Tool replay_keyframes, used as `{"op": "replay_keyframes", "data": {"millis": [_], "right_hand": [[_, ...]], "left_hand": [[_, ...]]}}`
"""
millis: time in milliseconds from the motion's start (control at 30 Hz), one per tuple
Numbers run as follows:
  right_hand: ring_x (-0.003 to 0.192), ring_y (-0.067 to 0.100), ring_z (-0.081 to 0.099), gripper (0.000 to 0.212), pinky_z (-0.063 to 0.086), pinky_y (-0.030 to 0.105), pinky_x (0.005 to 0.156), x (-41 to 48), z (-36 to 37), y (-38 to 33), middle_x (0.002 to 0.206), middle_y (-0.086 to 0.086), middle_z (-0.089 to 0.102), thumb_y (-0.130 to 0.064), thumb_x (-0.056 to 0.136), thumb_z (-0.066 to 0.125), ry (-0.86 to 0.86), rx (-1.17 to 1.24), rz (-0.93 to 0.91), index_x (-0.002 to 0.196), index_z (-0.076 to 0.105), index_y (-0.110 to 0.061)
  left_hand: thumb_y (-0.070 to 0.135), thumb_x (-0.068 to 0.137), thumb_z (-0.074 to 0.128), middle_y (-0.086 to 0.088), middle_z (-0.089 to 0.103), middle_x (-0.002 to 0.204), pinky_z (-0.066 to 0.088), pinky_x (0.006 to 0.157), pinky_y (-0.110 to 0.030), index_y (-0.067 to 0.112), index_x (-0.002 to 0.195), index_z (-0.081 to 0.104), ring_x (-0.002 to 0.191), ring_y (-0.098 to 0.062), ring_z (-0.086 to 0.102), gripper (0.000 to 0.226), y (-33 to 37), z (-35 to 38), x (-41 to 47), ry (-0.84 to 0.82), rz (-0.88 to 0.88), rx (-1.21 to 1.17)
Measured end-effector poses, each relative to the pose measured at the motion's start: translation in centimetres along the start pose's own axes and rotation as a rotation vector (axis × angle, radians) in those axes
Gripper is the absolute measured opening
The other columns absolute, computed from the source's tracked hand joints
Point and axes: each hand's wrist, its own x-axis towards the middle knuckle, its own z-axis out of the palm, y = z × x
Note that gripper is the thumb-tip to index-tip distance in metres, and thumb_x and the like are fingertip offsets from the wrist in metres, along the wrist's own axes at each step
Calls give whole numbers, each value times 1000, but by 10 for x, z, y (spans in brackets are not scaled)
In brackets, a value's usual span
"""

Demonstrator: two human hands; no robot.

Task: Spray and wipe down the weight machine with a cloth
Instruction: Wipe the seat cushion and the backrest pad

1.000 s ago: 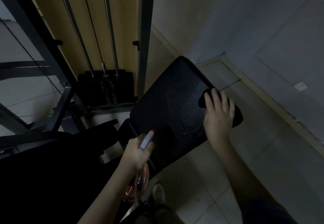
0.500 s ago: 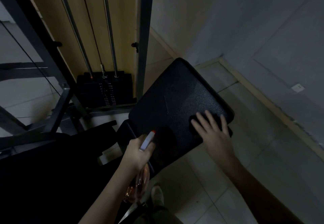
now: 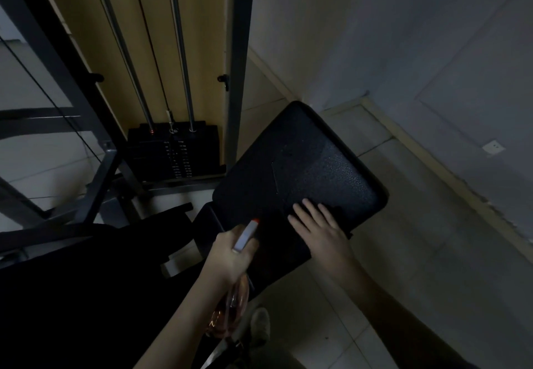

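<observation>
The weight machine's black padded seat point(image 3: 311, 166) fills the middle of the view. My right hand point(image 3: 320, 228) lies flat on its near part, fingers straight, pressing a dark cloth point(image 3: 336, 210) that is mostly hidden beneath it. My left hand point(image 3: 233, 256) grips a clear spray bottle point(image 3: 230, 308) of pinkish liquid, its white nozzle with an orange tip point(image 3: 248, 233) pointing toward the seat.
The weight stack point(image 3: 173, 152) with steel guide rods point(image 3: 180, 48) stands behind the seat inside a dark metal frame point(image 3: 239, 65). A grey wall with a socket point(image 3: 493, 148) is on the right. Pale floor tiles point(image 3: 403, 224) surround the machine; my shoe point(image 3: 259, 327) is below.
My right hand slid the cloth from the seat's far right edge toward me and to the left. The left hand kept the bottle nearly still.
</observation>
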Motion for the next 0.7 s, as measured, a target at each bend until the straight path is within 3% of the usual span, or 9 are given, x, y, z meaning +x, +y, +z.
{"op": "replay_keyframes", "data": {"millis": [133, 233, 300, 400, 467, 533, 600, 700], "right_hand": [[130, 32, 44, 48, 23, 48, 109, 26, -31, 39, 135, 10, 54, -9, 84, 35, 157, 26, 172, 124, 61, -11], [137, 33, 31, 51, 12, 52, 113, 69, -46, 57, 144, 11, 44, -3, 83, 52, 214, 46, 369, 133, 51, -11], [138, 34, 31, 55, 9, 53, 113, 94, -46, 52, 145, 10, 42, -2, 81, 55, 224, 66, 448, 135, 50, -12], [134, 34, 38, 50, 15, 51, 112, 105, -25, 24, 141, 10, 48, -4, 81, 52, 195, 68, 314, 130, 55, -12], [129, 34, 45, 52, 21, 49, 108, 91, -7, 1, 135, 12, 54, -4, 72, 68, 111, 102, 112, 123, 61, -11], [127, 32, 48, 56, 24, 47, 106, 68, 3, -10, 131, 12, 57, -6, 64, 76, 24, 133, -15, 119, 65, -11], [127, 30, 48, 50, 25, 45, 107, 47, 4, -8, 130, 10, 59, -6, 68, 69, 5, 144, -55, 117, 66, -13], [130, 28, 40, 47, 21, 48, 110, 40, -9, 13, 132, 9, 57, -12, 79, 41, 73, 159, -4, 120, 65, -15]], "left_hand": [[16, 91, 58, 1, 52, 62, 41, 55, -28, 21, 76, 59, 53, -10, 49, 16, 1, -1, 6, 12, -7, 10], [18, 90, 58, -2, 53, 63, 42, 56, -32, 12, 79, 60, 55, -14, 50, 13, -1, -3, 12, 7, -5, 21], [20, 90, 57, -2, 53, 63, 42, 56, -34, 15, 79, 60, 55, -15, 50, 12, -3, -4, 14, 11, 16, 7], [22, 89, 56, -3, 53, 64, 42, 55, -31, 17, 79, 58, 55, -14, 50, 11, -2, -3, 18, 16, 38, -3], [31, 83, 54, -11, 55, 66, 41, 54, -33, 4, 83, 58, 55, -15, 50, 27, 0, -4, 22, 11, 54, 9], [42, 77, 50, -14, 57, 69, 42, 53, -35, 2, 85, 58, 55, -15, 50, 41, 3, -5, 27, 1, 82, 28], [47, 74, 48, -7, 56, 66, 41, 52, -32, 4, 87, 58, 54, -12, 50, 46, 6, -6, 31, -9, 88, 30], [37, 77, 51, 1, 52, 65, 39, 52, -26, 6, 86, 57, 53, -7, 47, 32, 10, -7, 37, 15, 78, 28]]}}
